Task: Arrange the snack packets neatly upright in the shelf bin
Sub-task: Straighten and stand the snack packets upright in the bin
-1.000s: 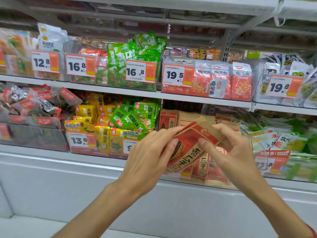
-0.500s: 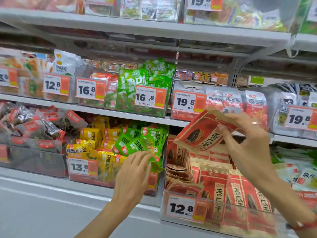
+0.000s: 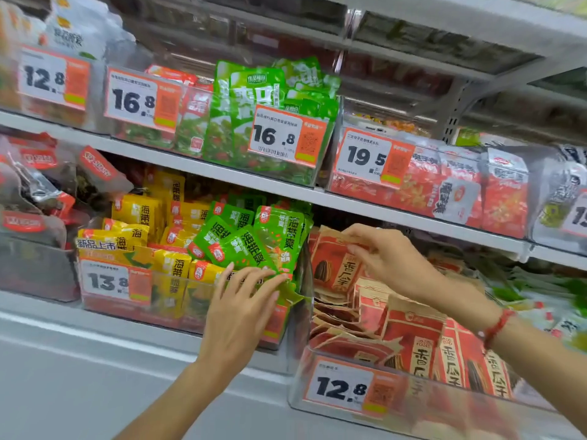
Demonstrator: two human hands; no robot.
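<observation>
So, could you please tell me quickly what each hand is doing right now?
Left hand: open, straight fingers touching the green packets.
Right hand: pinching a red sunflower seed packet at the bin's back.

Head view, close, angled toward the shelf bins.

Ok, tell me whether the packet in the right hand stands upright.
Roughly upright: the red sunflower-seed packet stands on end, pinched by the right hand.

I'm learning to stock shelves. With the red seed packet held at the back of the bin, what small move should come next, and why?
Probably lower the red seed packet that the right hand pinches by its top edge, standing it upright behind the row. It is tilted above loose packets lying flat in the clear bin. The left hand only rests on green packets.
</observation>
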